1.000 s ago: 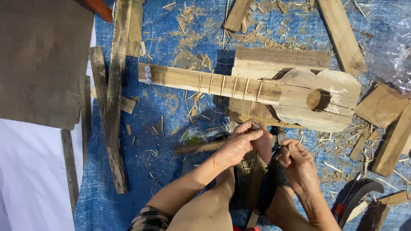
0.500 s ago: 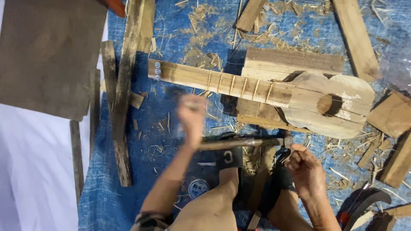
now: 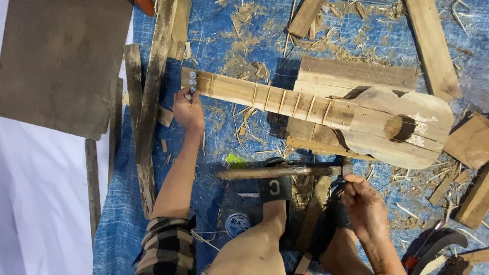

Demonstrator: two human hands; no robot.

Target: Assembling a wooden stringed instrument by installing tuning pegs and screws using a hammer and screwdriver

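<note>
A: Head view, nearest first: what is the right hand point(image 3: 364, 203) doing?

B: Its fingers point(image 3: 356, 184) are curled tight, closed around something small near the head of the hammer point(image 3: 277, 172). What they pinch is too small to tell. The hammer lies loose across the person's sandalled foot point(image 3: 275, 186), no hand on its handle.

A: And the left hand point(image 3: 188, 109)?

B: Stretched out to the far end of the wooden guitar point(image 3: 326, 114). The fingers are bent and narrow, the tips touching the headstock right by the metal tuning pegs point(image 3: 192, 81). I cannot tell whether they grip a peg or only press beside it.

A: Where does the guitar lie?

B: Flat on the blue tarp point(image 3: 229, 30), beyond the foot. The neck points toward the person's left, and the body rests on wooden blocks point(image 3: 356, 74) to the right.

A: How far along does it look?

B: I'd judge well on: body cut to shape, sound hole point(image 3: 400, 127) made, frets across the neck, pegs in place. No strings are visible, and the wood is bare and rough, so stringing and finishing seem left.

A: Further out?

B: Planks, offcuts and shavings, and a dark board point(image 3: 61, 61) at the far left.
</note>
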